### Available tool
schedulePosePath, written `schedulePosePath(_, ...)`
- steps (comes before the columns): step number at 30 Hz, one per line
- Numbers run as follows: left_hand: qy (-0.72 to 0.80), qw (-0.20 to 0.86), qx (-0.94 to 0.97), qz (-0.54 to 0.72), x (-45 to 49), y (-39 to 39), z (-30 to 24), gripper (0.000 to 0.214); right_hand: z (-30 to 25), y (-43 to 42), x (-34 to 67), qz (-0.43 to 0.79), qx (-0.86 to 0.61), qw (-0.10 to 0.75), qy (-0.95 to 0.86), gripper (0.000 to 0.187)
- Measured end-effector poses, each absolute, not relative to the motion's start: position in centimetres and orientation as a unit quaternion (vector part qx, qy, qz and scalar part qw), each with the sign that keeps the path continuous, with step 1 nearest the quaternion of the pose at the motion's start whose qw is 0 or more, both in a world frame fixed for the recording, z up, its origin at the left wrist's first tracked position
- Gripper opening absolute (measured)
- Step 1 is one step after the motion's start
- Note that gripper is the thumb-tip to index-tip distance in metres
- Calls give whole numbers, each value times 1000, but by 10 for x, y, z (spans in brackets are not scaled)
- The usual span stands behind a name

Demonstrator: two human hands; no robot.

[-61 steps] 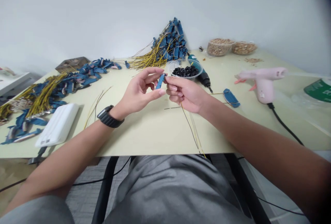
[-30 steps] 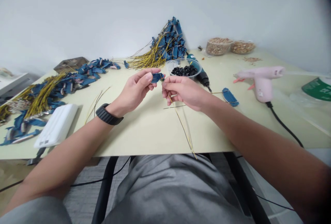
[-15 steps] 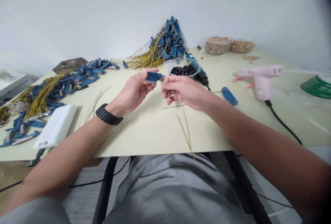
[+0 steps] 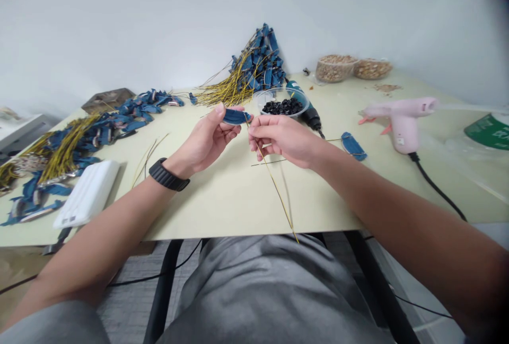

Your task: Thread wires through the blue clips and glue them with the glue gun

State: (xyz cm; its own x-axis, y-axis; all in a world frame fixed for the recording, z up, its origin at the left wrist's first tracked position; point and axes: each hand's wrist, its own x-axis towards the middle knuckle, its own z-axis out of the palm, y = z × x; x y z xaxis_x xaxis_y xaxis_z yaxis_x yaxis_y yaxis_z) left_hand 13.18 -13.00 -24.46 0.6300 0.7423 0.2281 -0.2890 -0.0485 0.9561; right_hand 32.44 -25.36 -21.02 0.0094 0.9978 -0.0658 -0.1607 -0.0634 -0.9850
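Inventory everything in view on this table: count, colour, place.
Curved cloth-like piece: one, blue, held at centre.
Thin wires: count unclear, yellow and black, sloping below it.
Loose wires: several, yellow and black, left centre.
Loose wired piece: one, blue, centre right.
Heaped wired pieces: many, blue and yellow, back centre and left.
Round plastic bowl: one, clear, centre.
Small parts: many, black, in bowl.
Slim handheld tool: one, green and black, beside bowl.
Rounded tubs: two, clear with tan contents, back right.
Plastic glue gun: one, pink, right.
Box-shaped device: one, white, left front.
Box-like item: one, brown, back left.
Printed plastic: one, green, far right.
Left grip: one, bare, centre.
Right grip: one, bare, centre.
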Motion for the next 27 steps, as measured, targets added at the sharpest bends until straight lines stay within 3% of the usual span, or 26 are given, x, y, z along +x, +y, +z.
schedulePosePath(19, 204, 642, 632, 382, 132, -135, -239, 65, -216, -249, 332, 524, -507, 474, -494, 40)
schedulePosePath(23, 209, 640, 633, 383, 132, -134, -239, 64, -210, -255, 343, 403, -577, 401, -587, 42)
schedulePosePath(27, 198, 648, 627, 385, 130, -132, -242, 65, -196, -277, 349, 238, -610, 376, -655, 28)
